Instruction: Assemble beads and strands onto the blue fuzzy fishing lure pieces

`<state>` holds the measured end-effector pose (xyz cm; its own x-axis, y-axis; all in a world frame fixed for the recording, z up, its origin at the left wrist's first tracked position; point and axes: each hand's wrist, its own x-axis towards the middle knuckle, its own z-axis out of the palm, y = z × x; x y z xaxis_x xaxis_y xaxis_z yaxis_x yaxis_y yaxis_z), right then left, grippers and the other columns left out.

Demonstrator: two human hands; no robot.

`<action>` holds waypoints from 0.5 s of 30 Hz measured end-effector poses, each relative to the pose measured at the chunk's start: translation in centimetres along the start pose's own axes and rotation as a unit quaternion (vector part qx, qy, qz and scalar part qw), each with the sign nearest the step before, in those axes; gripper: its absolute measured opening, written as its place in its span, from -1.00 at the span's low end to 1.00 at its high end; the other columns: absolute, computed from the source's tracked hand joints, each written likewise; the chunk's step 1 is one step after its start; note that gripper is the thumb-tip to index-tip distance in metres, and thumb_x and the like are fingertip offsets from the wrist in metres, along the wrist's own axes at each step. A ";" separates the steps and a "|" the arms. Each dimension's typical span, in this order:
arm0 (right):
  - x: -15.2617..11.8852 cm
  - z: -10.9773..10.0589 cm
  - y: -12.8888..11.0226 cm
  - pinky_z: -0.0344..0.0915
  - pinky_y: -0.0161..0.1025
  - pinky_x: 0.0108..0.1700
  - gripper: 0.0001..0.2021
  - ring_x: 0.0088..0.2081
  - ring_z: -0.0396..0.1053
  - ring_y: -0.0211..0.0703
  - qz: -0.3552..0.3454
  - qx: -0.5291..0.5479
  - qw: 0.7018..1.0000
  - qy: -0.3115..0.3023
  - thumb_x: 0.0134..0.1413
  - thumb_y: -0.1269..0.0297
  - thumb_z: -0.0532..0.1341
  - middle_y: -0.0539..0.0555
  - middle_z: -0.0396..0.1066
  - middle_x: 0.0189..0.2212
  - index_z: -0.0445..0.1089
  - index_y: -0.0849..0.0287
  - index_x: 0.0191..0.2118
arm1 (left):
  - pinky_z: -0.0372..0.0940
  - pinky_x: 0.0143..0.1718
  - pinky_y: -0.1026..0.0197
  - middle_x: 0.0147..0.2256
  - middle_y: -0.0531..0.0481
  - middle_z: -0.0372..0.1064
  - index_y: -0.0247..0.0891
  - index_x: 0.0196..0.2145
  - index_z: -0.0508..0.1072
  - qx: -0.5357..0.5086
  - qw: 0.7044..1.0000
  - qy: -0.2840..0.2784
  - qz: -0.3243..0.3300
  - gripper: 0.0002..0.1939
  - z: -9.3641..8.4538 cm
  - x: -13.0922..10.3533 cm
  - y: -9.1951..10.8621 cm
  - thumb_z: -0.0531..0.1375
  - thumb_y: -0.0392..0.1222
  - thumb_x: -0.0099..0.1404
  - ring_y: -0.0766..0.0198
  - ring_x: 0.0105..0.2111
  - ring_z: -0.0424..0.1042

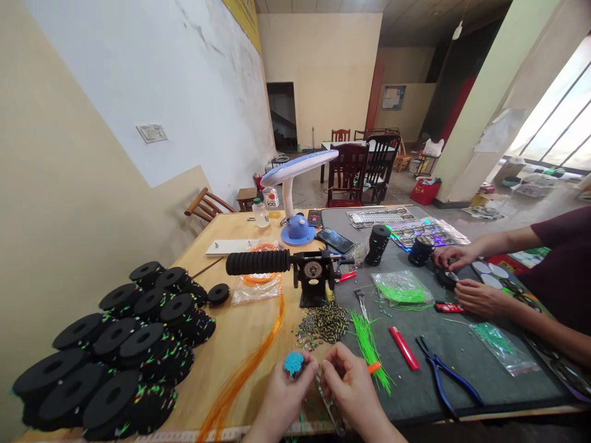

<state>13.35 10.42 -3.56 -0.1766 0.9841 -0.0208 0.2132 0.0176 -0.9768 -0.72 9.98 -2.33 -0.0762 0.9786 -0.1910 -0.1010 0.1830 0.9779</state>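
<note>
My left hand (287, 391) is closed around a small bunch of turquoise pieces (293, 364), its thumb and forefinger pressed together. Beside it, the fingers of my right hand (348, 381) are pinched; what lies between the fingertips is too small to make out. An orange tip (373, 367) shows at the right hand's outer side. Between and below the hands is a slim metal tool (329, 406), partly covered. Just beyond them lie a pile of dark brass-coloured small parts (330, 323) and a bundle of green strands (369, 344).
Stacked black foam spools (115, 344) fill the left side. A black-handled winding device (314, 277) stands ahead, near a blue lamp (298, 227). Orange strands (249, 363) trail to the front edge. Right: red lighter (404, 348), blue-handled pliers (446, 375), another person's hands (466, 277).
</note>
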 end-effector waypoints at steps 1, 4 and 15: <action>0.0 -0.4 -0.2 0.23 -0.38 -0.51 -0.79 -0.59 0.32 -0.28 -0.009 -0.022 1.000 -0.009 0.17 0.19 0.08 -0.06 0.34 -0.60 0.24 0.16 -0.44 | 0.25 -0.42 0.30 -0.55 0.05 0.37 -0.31 -0.52 0.46 0.000 1.000 -0.001 -0.003 -0.61 -0.1 0.0 -0.1 0.39 0.10 -0.08 0.29 -0.48 0.31; 0.0 -3.1 -1.2 0.28 -0.32 -0.36 -0.85 -0.43 0.39 -0.21 -0.068 -0.166 0.983 -0.028 0.18 0.26 0.11 0.02 0.45 -0.47 0.37 0.17 -0.33 | 0.09 -0.59 0.37 -0.61 0.14 0.24 -0.31 -0.48 0.44 -0.012 0.999 -0.004 -0.032 -0.59 -0.6 0.2 -0.6 0.38 0.11 -0.06 0.41 -0.61 0.15; -1.2 -7.8 -0.6 0.32 -0.07 -0.10 -0.93 -0.09 0.33 0.03 -0.197 -0.517 0.829 -0.082 0.09 0.41 0.22 0.07 0.48 -0.18 0.44 0.11 -0.34 | -0.01 -0.63 0.41 -0.59 0.13 0.23 -0.34 -0.44 0.47 -0.051 0.998 0.005 -0.045 -0.61 -1.3 0.0 -0.2 0.38 0.08 -0.02 0.47 -0.62 0.09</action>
<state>20.96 10.62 -1.24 -0.5377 0.8305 0.1455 0.8027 0.5571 -0.2128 -1.98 9.80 -2.58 -0.0727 0.9576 -0.2786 -0.2074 0.2588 0.9434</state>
